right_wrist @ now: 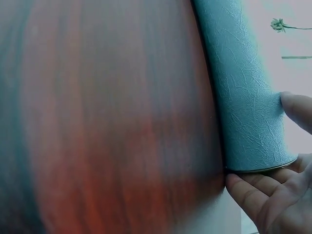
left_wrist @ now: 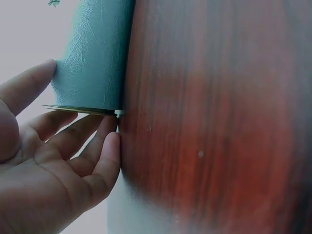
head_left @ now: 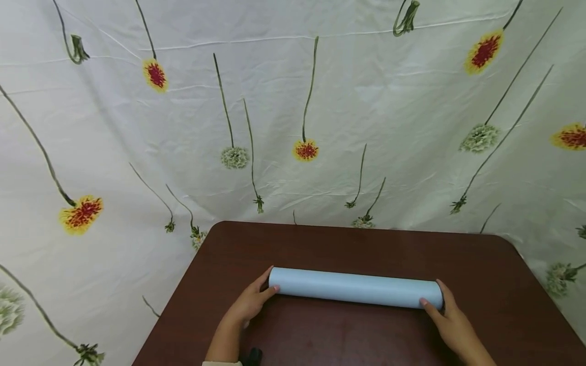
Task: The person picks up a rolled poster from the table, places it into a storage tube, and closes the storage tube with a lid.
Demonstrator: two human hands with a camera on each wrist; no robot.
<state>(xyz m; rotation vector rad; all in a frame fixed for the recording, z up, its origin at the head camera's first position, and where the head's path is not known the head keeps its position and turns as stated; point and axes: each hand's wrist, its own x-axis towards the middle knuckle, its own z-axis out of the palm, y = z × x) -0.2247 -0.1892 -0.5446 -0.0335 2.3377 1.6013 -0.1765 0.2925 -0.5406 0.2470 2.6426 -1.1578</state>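
A rolled-up light blue mat with a creased, leather-like surface lies crosswise on the dark brown table. At its left end my left hand holds it, thumb on the near side and fingers at the end edge. My right hand holds the right end in much the same way. In the left wrist view the thumb touches the roll while the fingers bend beneath its end. The right wrist view has the thumb against the roll and fingertips at its bottom edge.
Behind and beside the table hangs a pale cloth printed with flowers and stems. The table's far edge has rounded corners. A small dark object shows by the left forearm at the bottom of the head view.
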